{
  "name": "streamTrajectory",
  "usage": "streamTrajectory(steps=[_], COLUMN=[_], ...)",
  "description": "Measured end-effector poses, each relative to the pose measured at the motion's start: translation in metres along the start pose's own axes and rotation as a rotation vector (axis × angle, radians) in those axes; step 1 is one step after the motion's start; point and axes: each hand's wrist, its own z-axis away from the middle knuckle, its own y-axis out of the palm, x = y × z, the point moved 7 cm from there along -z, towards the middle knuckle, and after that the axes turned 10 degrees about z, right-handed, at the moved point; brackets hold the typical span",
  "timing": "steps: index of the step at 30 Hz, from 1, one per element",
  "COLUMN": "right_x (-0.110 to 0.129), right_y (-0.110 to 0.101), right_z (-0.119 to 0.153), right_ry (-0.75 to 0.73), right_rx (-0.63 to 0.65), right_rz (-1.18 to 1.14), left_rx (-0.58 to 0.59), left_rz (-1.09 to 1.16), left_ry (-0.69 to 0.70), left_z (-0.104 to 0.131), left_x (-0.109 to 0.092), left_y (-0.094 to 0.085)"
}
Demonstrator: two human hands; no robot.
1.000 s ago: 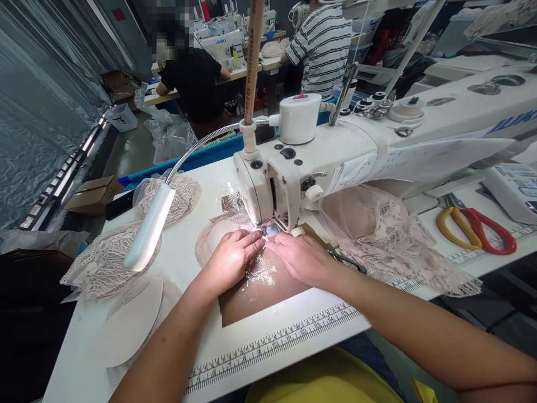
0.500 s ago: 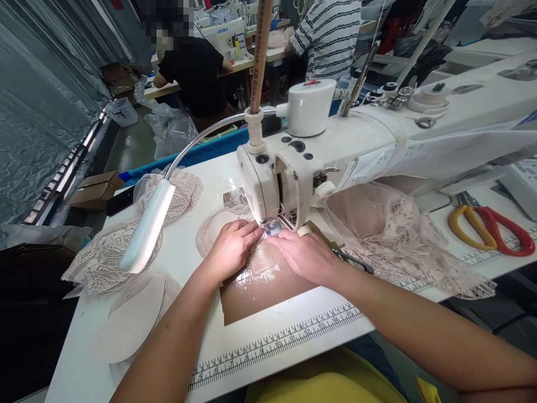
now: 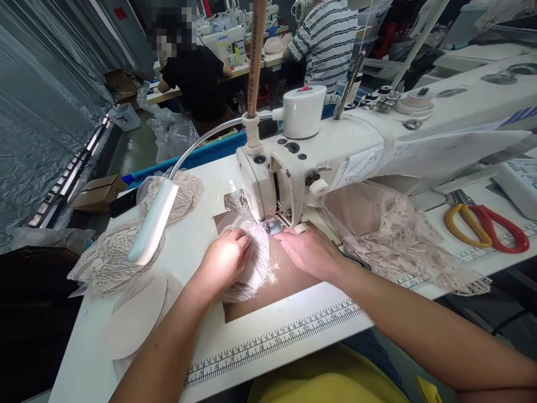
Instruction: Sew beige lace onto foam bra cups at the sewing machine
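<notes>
A white sewing machine (image 3: 289,179) stands over a brown plate on the white table. Beneath my left hand (image 3: 226,257) lies a pale lace-edged cup piece (image 3: 258,263), its right edge close to the presser foot; the fingers are curled and pressed together on it. My right hand (image 3: 310,252) rests on the brown plate (image 3: 289,282) just right of the needle area, thumb and fingers drawn together, pointing at the foot. Whether anything is between those fingertips is too small to tell. A lit lamp (image 3: 154,224) shines from the left.
Stacks of lace pieces (image 3: 104,254) and smooth cups (image 3: 136,322) lie at the left. Right of the machine are a lace garment (image 3: 390,229) and scissors with yellow and red handles (image 3: 499,226). A printed ruler (image 3: 268,341) runs along the front edge. Two people sit behind.
The cup piece has come round toward me and now covers part of the plate's left side. My left hand has moved left and down from the needle. My right hand has hardly moved.
</notes>
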Motion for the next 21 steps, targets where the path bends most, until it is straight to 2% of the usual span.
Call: streamTrajectory(steps=[6, 14, 21], right_x=[-0.001, 0.000, 0.006], right_y=[-0.001, -0.003, 0.000], right_z=[0.000, 0.000, -0.001], right_ry=[0.008, 0.010, -0.068], right_rx=[0.013, 0.000, 0.035], right_rz=[0.016, 0.042, 0.026], left_rx=[-0.003, -0.008, -0.019], left_rz=[0.087, -0.040, -0.079], left_ry=[-0.004, 0.136, 0.156], left_z=[0.001, 0.003, 0.003], left_x=[-0.010, -0.023, -0.027], left_y=[0.009, 0.018, 0.022])
